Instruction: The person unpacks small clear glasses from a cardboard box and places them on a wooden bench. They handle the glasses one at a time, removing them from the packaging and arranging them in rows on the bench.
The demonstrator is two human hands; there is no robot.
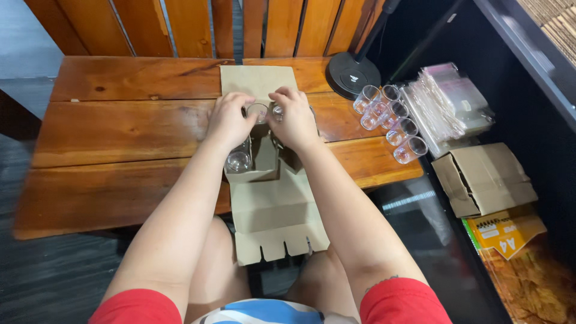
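Head view: left hand (228, 118) and right hand (296, 120), each grip pinching small clear glass tumblers (258, 112) upright between them, over flat brown cardboard carton (273, 207) on wooden surface (120, 132).

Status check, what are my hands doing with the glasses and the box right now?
Both hands, left hand and right hand, on small clear glasses over flat cardboard box. Spare glasses right, apart. Nothing blocking.
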